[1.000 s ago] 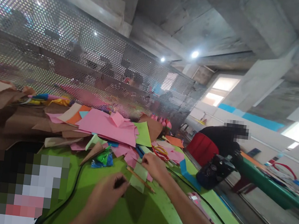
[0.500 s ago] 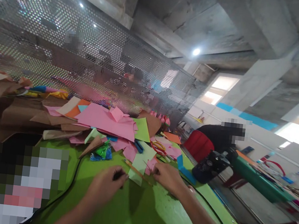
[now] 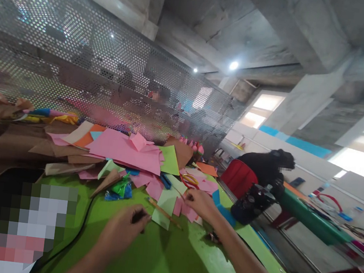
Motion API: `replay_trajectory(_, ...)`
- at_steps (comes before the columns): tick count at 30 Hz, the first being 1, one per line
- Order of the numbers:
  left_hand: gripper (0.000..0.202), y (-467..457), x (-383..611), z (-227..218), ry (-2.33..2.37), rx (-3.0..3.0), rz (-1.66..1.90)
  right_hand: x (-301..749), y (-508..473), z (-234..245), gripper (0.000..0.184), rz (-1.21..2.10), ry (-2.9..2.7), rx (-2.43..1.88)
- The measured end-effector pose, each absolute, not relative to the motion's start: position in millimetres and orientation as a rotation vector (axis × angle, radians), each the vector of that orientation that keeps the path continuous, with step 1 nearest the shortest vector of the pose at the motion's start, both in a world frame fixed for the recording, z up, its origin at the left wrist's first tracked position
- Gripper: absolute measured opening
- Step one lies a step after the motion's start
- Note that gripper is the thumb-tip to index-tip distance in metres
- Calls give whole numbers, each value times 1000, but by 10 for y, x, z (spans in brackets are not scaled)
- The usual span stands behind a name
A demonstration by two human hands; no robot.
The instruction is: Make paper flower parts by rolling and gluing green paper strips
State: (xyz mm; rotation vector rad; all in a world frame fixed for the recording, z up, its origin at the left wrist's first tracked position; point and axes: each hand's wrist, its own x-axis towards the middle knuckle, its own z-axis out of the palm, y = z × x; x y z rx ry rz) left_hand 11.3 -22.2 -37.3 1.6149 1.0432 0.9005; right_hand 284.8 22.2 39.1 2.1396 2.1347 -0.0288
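My left hand hovers low over the green table with its fingers curled and the thumb pressed to the fingertips; whatever they pinch is hidden. My right hand is closed in a pinch on a thin stick, whose end points up and left over the papers. Between the hands, a yellowish pencil lies slanted across a pale green paper strip. Just beyond my right hand are scissors with red and yellow handles and a blue cutter. Pink paper scraps lie beneath my right fingers.
Pink sheets and brown paper heap along the back, before a perforated metal screen. Left of centre lie a brown paper cone and a blue-green plastic packet. A black cable crosses the left. Another person sits at right.
My right hand has moved a little farther up and away over the papers, still pinching the stick. A small dark crumpled piece now shows beside my right forearm. My left hand stays curled.
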Motion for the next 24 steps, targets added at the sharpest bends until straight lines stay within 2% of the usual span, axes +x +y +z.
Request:
replay_trajectory(10,29,-216,119,-386,1041,1620,891,2797,209,316,27,-76,2185,2165)
replay_trajectory(17,29,-231,122,-371,1026,1642,874,3041,-433,628,19,-334,2356,2290)
replay_trajectory(23,31,-231,130,-412,1050,1639,853,3796,-1477,838,40,-773,2270,2397)
replay_trajectory(24,31,-233,127,-414,1047,1639,844,3951,-1643,829,43,-746,2236,2455)
